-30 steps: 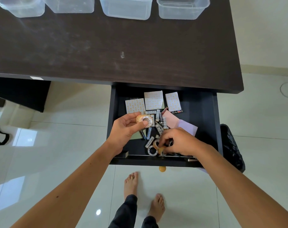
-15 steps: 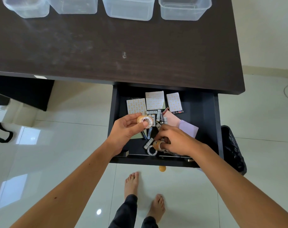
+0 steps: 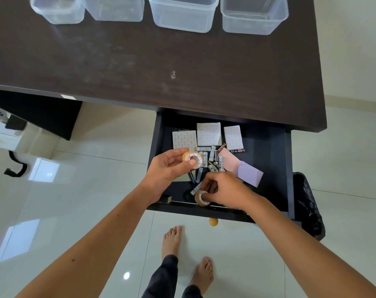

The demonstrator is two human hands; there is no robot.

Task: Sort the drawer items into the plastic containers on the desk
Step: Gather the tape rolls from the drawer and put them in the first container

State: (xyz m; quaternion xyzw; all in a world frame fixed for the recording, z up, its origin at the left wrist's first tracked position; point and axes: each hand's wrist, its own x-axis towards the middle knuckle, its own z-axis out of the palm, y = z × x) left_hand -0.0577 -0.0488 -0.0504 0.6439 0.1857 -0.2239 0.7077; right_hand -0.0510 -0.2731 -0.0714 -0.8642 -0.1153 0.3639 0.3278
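The dark drawer (image 3: 268, 164) stands pulled out under the desk. My left hand (image 3: 167, 171) holds a small tan tape roll (image 3: 191, 159) above the drawer's left half. My right hand (image 3: 223, 190) grips a second tape roll (image 3: 201, 198) near the drawer's front wall, with a finger through its core. Several batteries (image 3: 212, 158) lie scattered between the hands. Three patterned sticky-note pads (image 3: 208, 134) lie at the drawer's back, and pink and purple paper notes (image 3: 247, 171) to the right. Several clear plastic containers (image 3: 182, 16) stand in a row at the desk's far edge.
The dark desk top (image 3: 161, 67) stretches between the drawer and the containers. A black bin bag (image 3: 307, 205) sits on the floor right of the drawer. A round yellow knob (image 3: 213, 221) juts from the drawer front. My bare feet (image 3: 172, 239) stand on glossy white tiles.
My right hand has closed on a second tape roll and drawn it toward the drawer's front. My left hand stays in place with its roll.
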